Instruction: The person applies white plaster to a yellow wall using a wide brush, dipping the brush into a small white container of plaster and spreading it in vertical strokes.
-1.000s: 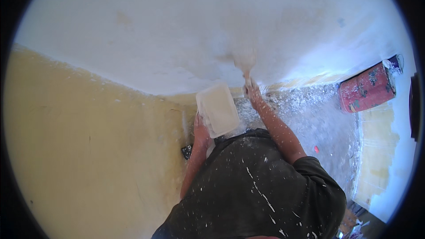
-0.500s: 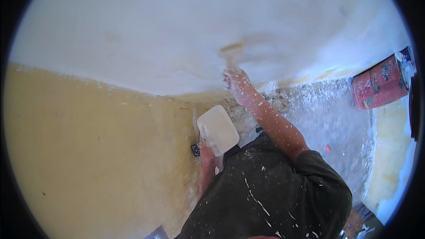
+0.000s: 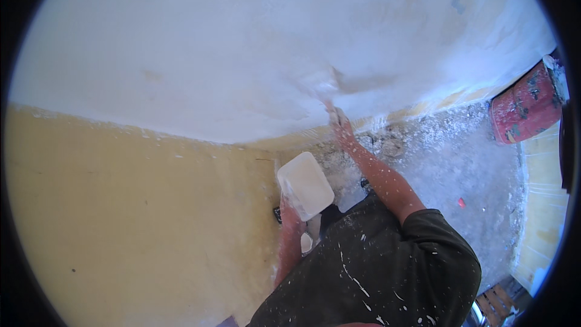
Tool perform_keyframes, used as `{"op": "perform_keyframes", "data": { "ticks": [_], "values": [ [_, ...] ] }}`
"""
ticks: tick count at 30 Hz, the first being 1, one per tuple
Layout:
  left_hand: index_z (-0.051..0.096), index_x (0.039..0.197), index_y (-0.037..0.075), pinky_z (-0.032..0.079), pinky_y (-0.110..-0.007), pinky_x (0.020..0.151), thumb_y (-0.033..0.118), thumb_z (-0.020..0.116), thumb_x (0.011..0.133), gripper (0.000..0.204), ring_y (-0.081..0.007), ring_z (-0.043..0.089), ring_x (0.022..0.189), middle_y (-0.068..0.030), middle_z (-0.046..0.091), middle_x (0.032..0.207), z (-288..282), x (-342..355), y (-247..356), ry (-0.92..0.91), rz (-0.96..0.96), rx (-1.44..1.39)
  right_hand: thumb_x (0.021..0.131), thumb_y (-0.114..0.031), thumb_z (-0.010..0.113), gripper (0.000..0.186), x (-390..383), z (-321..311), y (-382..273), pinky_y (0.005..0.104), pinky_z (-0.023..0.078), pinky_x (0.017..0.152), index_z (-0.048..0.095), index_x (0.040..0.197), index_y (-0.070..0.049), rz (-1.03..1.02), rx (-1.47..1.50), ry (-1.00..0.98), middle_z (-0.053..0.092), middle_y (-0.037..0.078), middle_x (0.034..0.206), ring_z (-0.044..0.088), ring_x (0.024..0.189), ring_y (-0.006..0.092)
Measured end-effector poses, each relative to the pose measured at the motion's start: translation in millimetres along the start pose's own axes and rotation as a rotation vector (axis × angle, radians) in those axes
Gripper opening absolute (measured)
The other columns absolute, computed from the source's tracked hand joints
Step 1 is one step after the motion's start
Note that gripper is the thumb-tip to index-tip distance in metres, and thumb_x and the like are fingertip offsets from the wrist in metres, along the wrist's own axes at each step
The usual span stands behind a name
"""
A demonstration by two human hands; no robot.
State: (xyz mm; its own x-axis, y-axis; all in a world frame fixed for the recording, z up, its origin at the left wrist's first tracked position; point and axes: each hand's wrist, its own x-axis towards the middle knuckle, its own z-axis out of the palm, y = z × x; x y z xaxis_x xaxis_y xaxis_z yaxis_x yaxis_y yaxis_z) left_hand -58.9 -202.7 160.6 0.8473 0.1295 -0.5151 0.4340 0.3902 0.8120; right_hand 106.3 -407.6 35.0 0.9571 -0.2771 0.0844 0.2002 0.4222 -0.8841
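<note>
My left hand (image 3: 293, 213) is closed around the side of a pale, rounded rectangular tub (image 3: 307, 185), whose inside looks smooth and whitish. My right hand (image 3: 339, 122), speckled with white paint like its forearm, grips a paintbrush (image 3: 327, 86) and holds it against the white-coated wall (image 3: 200, 54). Motion blurs the brush head, so its bristles are hard to make out. A dark shadow lies on the wall just right of the brush.
A bare yellow wall (image 3: 145, 218) meets the white one at a corner on the left. White splatter covers the floor (image 3: 448, 157). A scuffed red drum (image 3: 525, 106) stands at the right, and a small red scrap (image 3: 461, 203) lies on the floor. Slatted wood (image 3: 497, 304) shows lower right.
My right hand and the brush have moved slightly right and down in view. The tub and my left hand also appear a little lower and to the right, as the view has shifted.
</note>
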Motion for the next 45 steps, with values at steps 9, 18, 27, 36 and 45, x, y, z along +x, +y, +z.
{"op": "perform_keyframes", "data": {
  "ticks": [9, 18, 27, 36, 45],
  "values": [
    [0.037, 0.128, 0.009, 0.045, -0.043, 0.087, 0.027, 0.036, 0.093, 0.039, -0.0266, 0.052, 0.106, -0.0103, 0.049, 0.120, -0.1, -22.3, -24.1, 0.041, -0.063, 0.067, 0.080, -0.015, 0.054, 0.033, -67.8, -91.2, 169.8, 0.0341, 0.035, 0.075, 0.049, 0.111, -0.006, 0.211, -0.549, -0.043, 0.049, 0.008, 0.097, 0.046, 0.089, 0.0157],
    [0.032, 0.131, 0.009, 0.044, -0.042, 0.089, 0.027, 0.036, 0.094, 0.042, -0.0267, 0.051, 0.108, -0.0101, 0.047, 0.123, -5.4, -16.4, -40.6, 0.060, -0.007, 0.101, 0.081, -0.009, 0.047, 0.031, -1.9, 50.3, -56.2, 0.0344, 0.039, 0.088, 0.047, 0.113, -0.005, -0.582, -1.015, -0.164, 0.052, 0.014, 0.105, 0.049, 0.102, 0.0264],
    [0.035, 0.130, 0.011, 0.045, -0.042, 0.087, 0.022, 0.036, 0.093, 0.038, -0.0265, 0.052, 0.105, -0.0096, 0.048, 0.120, 22.6, -21.0, -23.3, -0.035, -0.034, 0.027, 0.090, -0.016, 0.042, 0.041, -11.9, 91.4, -196.0, 0.0380, 0.041, 0.088, 0.033, 0.128, -0.001, -0.227, -0.303, -0.236, 0.039, 0.023, 0.122, 0.047, 0.105, 0.0296],
    [0.032, 0.131, 0.011, 0.044, -0.042, 0.088, 0.023, 0.035, 0.094, 0.039, -0.0262, 0.051, 0.107, -0.0109, 0.047, 0.122, -3.9, -8.6, -41.2, -0.015, -0.049, 0.035, 0.085, -0.019, 0.052, 0.030, -46.3, -57.9, 81.2, 0.0224, 0.037, 0.051, 0.048, 0.112, -0.009, 0.220, 0.186, 0.067, 0.048, -0.002, 0.083, 0.044, 0.066, 0.0064],
    [0.033, 0.130, 0.007, 0.044, -0.040, 0.089, 0.024, 0.035, 0.094, 0.040, -0.0255, 0.050, 0.109, -0.0119, 0.045, 0.124, -18.1, -4.2, -52.1, 0.003, -0.020, 0.162, 0.071, -0.011, 0.052, 0.035, -33.6, -76.4, 96.9, 0.0517, 0.023, 0.098, 0.055, 0.105, -0.009, -0.537, -1.456, -0.418, 0.049, 0.012, 0.114, 0.040, 0.115, 0.0254]
  ]
}}
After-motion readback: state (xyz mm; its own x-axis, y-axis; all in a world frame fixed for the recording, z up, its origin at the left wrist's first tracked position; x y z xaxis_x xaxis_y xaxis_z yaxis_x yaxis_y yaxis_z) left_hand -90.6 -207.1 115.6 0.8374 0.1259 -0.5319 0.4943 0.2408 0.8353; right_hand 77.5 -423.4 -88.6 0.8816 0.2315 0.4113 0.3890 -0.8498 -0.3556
